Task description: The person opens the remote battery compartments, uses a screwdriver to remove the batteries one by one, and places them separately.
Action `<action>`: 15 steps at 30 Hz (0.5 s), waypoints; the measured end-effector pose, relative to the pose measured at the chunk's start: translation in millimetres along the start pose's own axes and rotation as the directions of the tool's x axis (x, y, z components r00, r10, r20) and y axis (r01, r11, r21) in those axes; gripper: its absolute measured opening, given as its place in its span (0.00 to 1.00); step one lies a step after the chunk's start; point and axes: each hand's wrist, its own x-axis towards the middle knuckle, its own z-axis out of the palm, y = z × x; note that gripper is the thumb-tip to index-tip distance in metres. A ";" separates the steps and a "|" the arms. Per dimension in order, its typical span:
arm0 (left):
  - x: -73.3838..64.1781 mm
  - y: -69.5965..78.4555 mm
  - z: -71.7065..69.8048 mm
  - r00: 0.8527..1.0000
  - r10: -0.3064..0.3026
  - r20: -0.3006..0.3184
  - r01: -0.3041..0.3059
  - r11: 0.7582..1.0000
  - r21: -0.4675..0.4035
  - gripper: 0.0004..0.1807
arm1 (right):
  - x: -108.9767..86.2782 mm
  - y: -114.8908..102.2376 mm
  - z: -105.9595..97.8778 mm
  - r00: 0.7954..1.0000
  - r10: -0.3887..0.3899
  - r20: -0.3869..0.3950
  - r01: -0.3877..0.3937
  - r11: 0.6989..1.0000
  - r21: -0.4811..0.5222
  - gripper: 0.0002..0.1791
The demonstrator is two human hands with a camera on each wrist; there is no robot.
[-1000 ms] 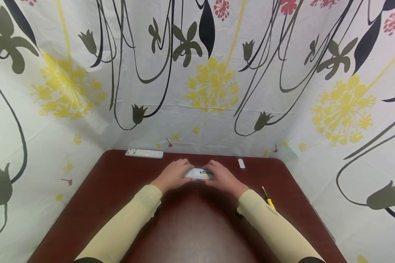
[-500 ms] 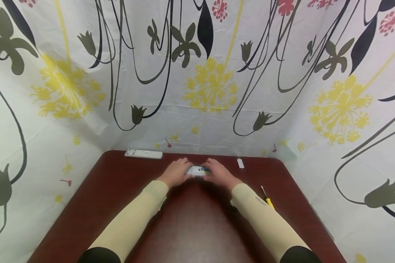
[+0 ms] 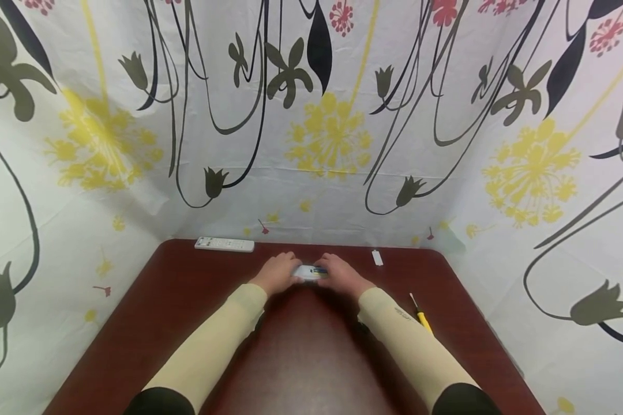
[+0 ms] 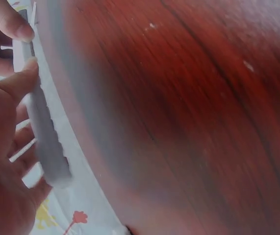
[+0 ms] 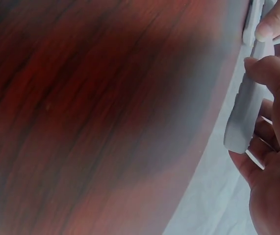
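A pale grey remote control (image 3: pixel 305 272) is held by both hands above the far part of the table. My left hand (image 3: pixel 278 273) grips its left end, my right hand (image 3: pixel 341 275) its right end. A blue and yellow patch, seemingly a battery, shows beside the right fingers. In the left wrist view the remote (image 4: pixel 47 139) stands on edge, a row of small bumps along one side. Both thumbs press on its near edge, close together, while other fingers lie behind it. The right wrist view shows the same hold on the remote (image 5: pixel 241 122); its far face is hidden.
Another white remote (image 3: pixel 224 244) lies at the table's back left. A small white cover-like piece (image 3: pixel 377 257) lies back right. Near the right forearm is a screwdriver (image 3: pixel 420 314) with a yellow handle. Flower-patterned cloth (image 3: pixel 311 190) surrounds the dark red table (image 3: pixel 135 346).
My hands have drawn slightly closer together on the remote, the right one covering more of the blue and yellow patch. Both forearms have shifted inward. The head view has moved slightly.
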 end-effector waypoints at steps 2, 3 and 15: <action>1.5 0.4 3.5 1.000 -0.017 0.012 0.017 1.000 0.001 0.28 | 1.5 -0.5 2.5 1.000 -0.003 0.013 0.003 1.000 -0.010 0.21; 2.2 0.5 5.4 0.999 -0.027 0.021 0.027 1.000 -0.001 0.28 | 2.0 -1.2 3.6 1.000 0.001 0.021 -0.001 1.000 -0.012 0.21; 1.6 3.1 12.4 0.990 -0.098 0.101 0.104 0.994 -0.047 0.25 | 4.5 -5.3 13.2 0.996 0.039 0.085 -0.037 0.999 -0.029 0.19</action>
